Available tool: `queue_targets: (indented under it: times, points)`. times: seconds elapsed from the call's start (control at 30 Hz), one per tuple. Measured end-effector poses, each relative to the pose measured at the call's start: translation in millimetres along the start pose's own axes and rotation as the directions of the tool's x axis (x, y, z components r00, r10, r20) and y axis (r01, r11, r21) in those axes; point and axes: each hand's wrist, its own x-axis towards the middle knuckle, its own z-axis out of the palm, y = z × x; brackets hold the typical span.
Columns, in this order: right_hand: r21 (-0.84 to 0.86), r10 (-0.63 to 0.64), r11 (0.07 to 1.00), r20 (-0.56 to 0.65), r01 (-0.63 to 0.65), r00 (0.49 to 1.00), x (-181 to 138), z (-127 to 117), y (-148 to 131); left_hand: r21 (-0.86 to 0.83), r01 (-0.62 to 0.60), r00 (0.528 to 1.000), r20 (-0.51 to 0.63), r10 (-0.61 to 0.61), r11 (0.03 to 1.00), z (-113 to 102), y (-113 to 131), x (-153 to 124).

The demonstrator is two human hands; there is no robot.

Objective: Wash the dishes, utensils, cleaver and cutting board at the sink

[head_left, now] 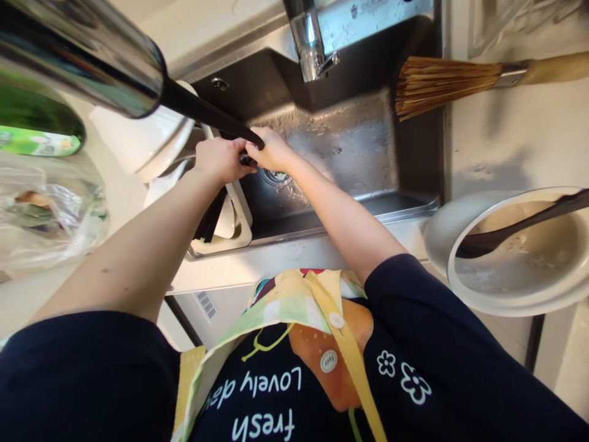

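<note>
My left hand (pixel 219 161) and my right hand (pixel 272 151) meet over the left side of the dark sink (pixel 340 147), both with bent fingers. Between them is a small dark object (pixel 247 159), mostly hidden by the fingers, so its kind does not show. A long black handle (pixel 207 113) runs from a shiny metal cylinder-shaped vessel (pixel 92 58) at the upper left. Its tip overlaps my right hand in the view; I cannot tell whether they touch. Beneath my hands lies the sink drain (pixel 277 177), with pale bits in it.
White bowls (pixel 147 138) and a white tray (pixel 243 212) are beside my left hand. Left lie a green bottle (pixel 37 110) and a plastic bag (pixel 50 212). The faucet (pixel 310 49) is ahead; a bristle brush (pixel 446 83) and a white bowl (pixel 519 291) with a dark spoon (pixel 519 230) are right.
</note>
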Motion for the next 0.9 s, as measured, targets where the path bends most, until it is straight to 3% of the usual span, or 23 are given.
queue_targets:
  times: [0.17,0.33,0.57,0.7,0.9]
  points:
    - [0.089,0.022,0.996,0.039,-0.026,0.999,-8.4,-3.0,1.2,-0.072,-0.006,0.993,0.119,0.014,0.997,5.2,3.8,-0.8]
    - [0.111,0.160,0.977,0.182,-0.182,0.970,-20.9,-5.6,5.4,-0.033,-0.096,0.982,0.161,0.100,0.995,15.5,20.4,-4.9]
    - [0.050,0.314,0.937,0.308,-0.345,0.898,-54.0,-15.5,16.7,-0.326,-0.226,0.937,0.184,0.296,0.918,40.0,60.5,-22.0]
    - [-0.057,0.389,0.920,0.261,-0.388,0.883,-78.3,-25.0,26.1,-0.468,-0.234,0.940,0.115,0.321,0.852,46.6,90.8,-35.8]
    - [-0.161,0.290,0.946,0.035,-0.281,0.956,-95.1,-27.7,48.5,-0.469,-0.177,0.983,-0.033,0.183,0.865,54.1,113.6,-46.9]
